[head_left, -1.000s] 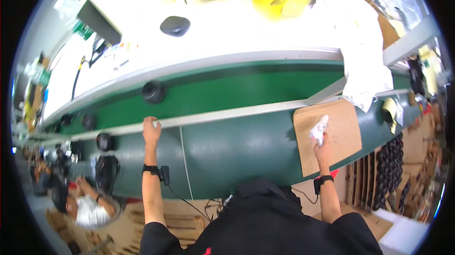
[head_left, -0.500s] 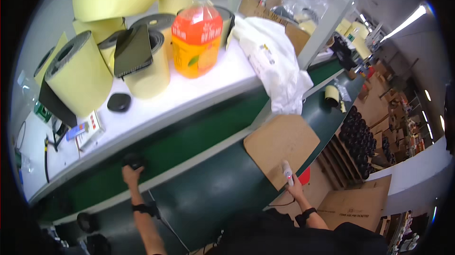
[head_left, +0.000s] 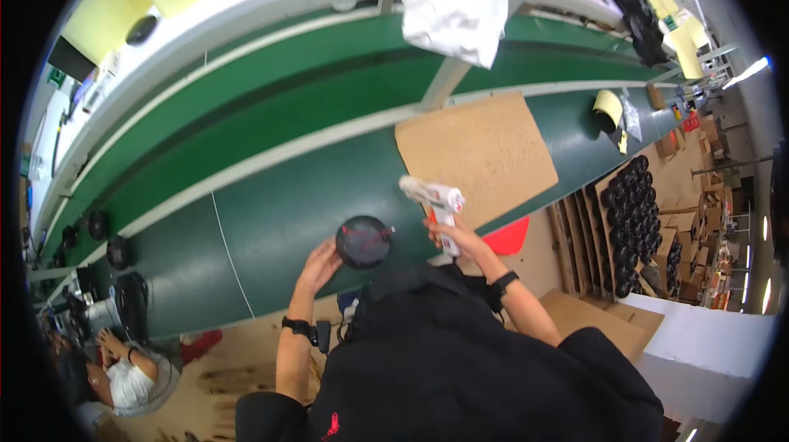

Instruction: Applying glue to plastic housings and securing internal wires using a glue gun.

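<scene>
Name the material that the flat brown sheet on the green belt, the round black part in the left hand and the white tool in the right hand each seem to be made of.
Brown sheet: likely cardboard, matte tan, thin and flat. Round black part: probably plastic or rubber, dark with a slight sheen; the picture cannot settle which. White tool: seemingly moulded plastic, smooth and pistol-shaped. Green belt: looks like smooth rubbery sheeting.

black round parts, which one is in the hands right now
The black round part over the belt's near edge, held by the left hand. The others lie on the belt far left or in the tray.
</scene>
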`<state>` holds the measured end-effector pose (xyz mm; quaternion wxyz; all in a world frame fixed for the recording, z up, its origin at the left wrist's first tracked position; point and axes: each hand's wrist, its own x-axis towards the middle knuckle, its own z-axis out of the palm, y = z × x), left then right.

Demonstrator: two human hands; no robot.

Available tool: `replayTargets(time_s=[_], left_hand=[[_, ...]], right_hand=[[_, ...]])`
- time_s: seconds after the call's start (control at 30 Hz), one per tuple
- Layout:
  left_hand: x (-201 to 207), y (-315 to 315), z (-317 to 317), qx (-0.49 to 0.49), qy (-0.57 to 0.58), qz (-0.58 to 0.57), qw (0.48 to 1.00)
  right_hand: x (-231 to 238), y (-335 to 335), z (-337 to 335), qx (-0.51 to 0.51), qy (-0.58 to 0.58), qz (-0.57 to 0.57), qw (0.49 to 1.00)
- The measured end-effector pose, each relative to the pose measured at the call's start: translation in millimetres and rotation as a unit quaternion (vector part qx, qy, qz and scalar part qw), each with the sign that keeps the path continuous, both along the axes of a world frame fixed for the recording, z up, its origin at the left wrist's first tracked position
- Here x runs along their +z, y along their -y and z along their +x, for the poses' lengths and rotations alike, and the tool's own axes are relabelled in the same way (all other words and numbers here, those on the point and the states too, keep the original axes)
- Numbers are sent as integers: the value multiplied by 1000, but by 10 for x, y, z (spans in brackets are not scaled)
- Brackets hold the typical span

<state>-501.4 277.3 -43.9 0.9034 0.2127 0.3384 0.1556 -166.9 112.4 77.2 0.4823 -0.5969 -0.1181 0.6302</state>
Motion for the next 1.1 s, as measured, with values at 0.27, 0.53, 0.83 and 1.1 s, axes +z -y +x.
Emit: replayTargets(time_s=[0.27,0.53,0.83,1.1], left_hand=[[537,482,520,-19,-386,431,815],[676,745,482,47,-392,354,848],[958,287,537,-96,-381,614,685],[847,246,445,-42,-371,652,660]], right_hand=[[-332,88,-97,44,7,59,997],[-126,339,-105,31,105,77,991],[511,924,-104,220,211,-102,947],[414,99,-449,309,189,134,922]])
